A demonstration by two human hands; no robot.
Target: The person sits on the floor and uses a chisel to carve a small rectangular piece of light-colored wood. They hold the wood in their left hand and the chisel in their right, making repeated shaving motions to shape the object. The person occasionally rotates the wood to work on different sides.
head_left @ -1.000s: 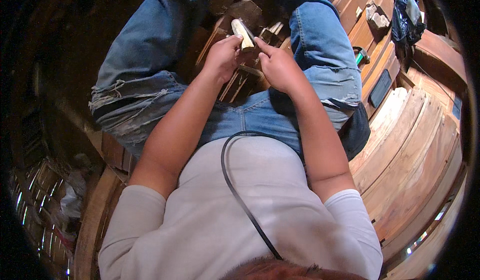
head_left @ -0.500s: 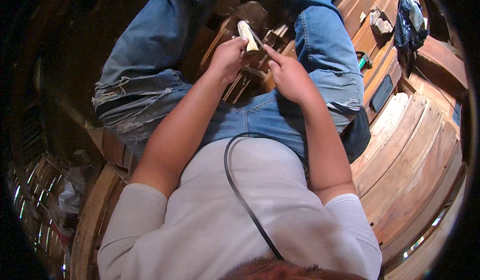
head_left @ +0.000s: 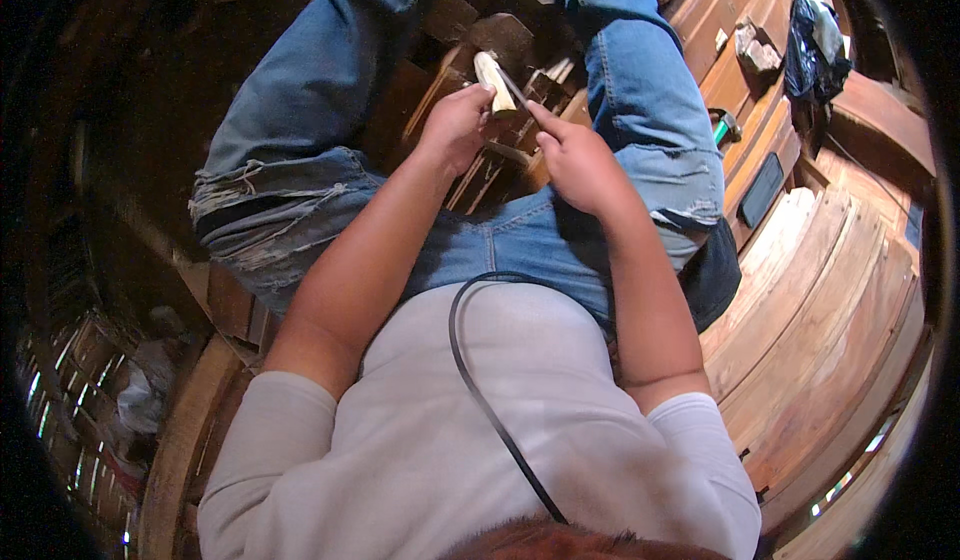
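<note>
My left hand (head_left: 459, 127) is closed round the lower part of a pale, elongated piece of wood (head_left: 491, 72), which points away from me between my knees. My right hand (head_left: 582, 163) grips a thin, dark, blade-like tool (head_left: 513, 85), its forefinger stretched along it. The tool runs close along the right side of the pale piece; whether they touch, I cannot tell. My palm hides the tool's handle, and its exact kind is unclear.
Dark wood blocks (head_left: 500, 35) lie between my legs. To my right are long boards (head_left: 800, 290), a dark flat rectangular thing (head_left: 763, 190), a green-handled hammer (head_left: 722, 128), a rough pale block (head_left: 757, 48) and a black plastic bag (head_left: 815, 55). A black cable (head_left: 480, 400) crosses my shirt.
The pale piece and both hands sit slightly lower in the picture, and the tool has shifted a little along the piece. Both grips stay the same.
</note>
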